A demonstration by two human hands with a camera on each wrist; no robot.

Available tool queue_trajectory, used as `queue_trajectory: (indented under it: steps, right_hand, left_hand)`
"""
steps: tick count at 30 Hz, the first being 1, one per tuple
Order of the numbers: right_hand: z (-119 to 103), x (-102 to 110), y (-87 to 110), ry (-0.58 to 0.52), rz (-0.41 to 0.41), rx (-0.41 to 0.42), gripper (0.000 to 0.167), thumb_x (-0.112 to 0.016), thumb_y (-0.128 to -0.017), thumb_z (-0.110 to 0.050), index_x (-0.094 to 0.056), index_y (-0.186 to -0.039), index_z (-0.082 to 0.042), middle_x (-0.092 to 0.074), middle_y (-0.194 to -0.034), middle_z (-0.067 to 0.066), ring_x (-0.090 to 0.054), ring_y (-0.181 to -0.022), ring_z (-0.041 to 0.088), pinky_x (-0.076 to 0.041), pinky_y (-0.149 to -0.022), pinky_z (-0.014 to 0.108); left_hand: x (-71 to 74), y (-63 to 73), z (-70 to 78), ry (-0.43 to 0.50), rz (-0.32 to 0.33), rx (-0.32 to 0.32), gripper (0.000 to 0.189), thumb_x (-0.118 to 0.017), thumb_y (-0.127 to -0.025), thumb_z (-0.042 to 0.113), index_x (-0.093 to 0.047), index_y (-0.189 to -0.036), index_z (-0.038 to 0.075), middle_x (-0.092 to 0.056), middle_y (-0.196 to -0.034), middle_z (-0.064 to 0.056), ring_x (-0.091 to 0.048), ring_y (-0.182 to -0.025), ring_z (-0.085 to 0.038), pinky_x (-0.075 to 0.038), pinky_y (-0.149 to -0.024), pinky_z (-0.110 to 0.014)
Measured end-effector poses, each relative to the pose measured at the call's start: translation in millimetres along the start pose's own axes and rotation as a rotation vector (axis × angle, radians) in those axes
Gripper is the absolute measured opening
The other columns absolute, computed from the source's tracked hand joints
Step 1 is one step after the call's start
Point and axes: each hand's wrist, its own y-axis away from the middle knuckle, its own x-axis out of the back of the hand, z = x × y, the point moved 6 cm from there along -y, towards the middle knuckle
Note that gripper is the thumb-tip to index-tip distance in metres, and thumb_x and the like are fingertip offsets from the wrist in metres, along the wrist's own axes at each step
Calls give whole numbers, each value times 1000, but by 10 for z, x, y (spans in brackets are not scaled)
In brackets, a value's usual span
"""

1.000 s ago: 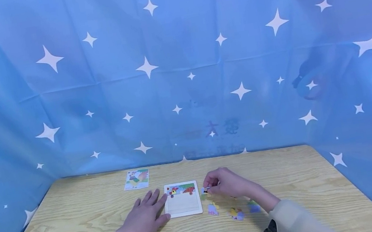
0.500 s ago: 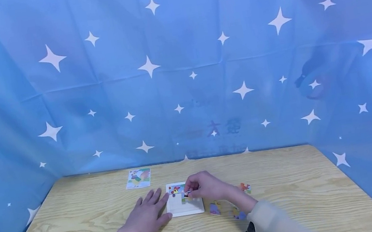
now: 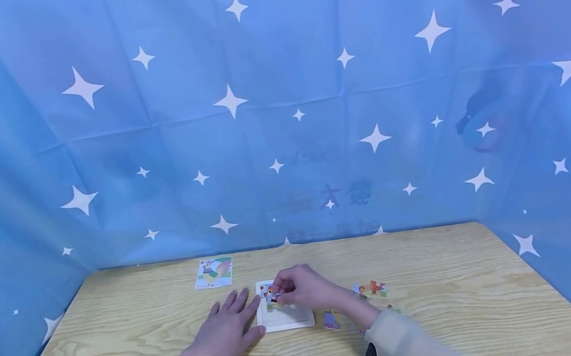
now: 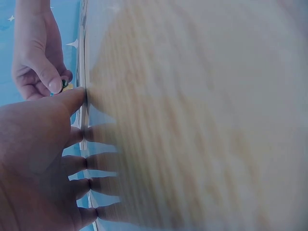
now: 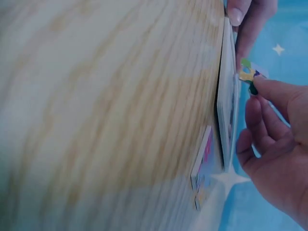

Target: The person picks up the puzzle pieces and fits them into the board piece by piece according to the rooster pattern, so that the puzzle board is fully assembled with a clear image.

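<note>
Over the white puzzle tray [image 3: 298, 321], my right hand [image 3: 304, 288] pinches a jigsaw puzzle piece [image 5: 247, 76] between thumb and fingertips; green, yellow and dark colours show on it. The piece is above the upper left part of the tray, partly covered by the fingers in the head view. A colourful row of fitted pieces [image 3: 262, 289] lies along the tray's far edge, mostly hidden behind the right hand. My left hand [image 3: 225, 336] rests flat with spread fingers on the table, its index finger and thumb at the tray's left edge.
Several loose puzzle pieces lie right of the tray, among them a purple one [image 3: 330, 320] and an orange-red one [image 3: 376, 287], some partly under the right forearm. A picture card [image 3: 214, 272] lies behind the left hand. A blue star-patterned curtain [image 3: 277, 129] encloses the wooden table [image 3: 135, 329].
My right hand has carried the puzzle piece leftward from beside the tray to above its upper left part. The left hand has stayed at the tray's edge.
</note>
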Motion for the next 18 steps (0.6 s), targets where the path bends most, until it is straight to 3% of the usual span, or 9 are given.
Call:
queue_trajectory:
  steps: [11, 18]
  right_hand:
    - [23, -96, -90, 46, 16, 14, 10, -72, -94, 2, -75, -98, -6, -67, -82, -5, -61, -73, 6, -51, -67, 23]
    - [27, -113, -120, 94, 20, 12, 10, -75, -93, 0, -76, -100, -7, -67, -82, -6, -61, -73, 4, -52, -68, 24]
  left_hand:
    - [-61, -17, -61, 4, 13, -34, 67, -53, -105, 49, -47, -154, 4, -35, -159, -27, -28, -148, -49, -25, -110, -74]
    - [-54, -22, -56, -6, 4, -9, 65, -55, -105, 47, -47, -154, 5, -35, -160, -24, -28, -149, -46, -26, -111, -72]
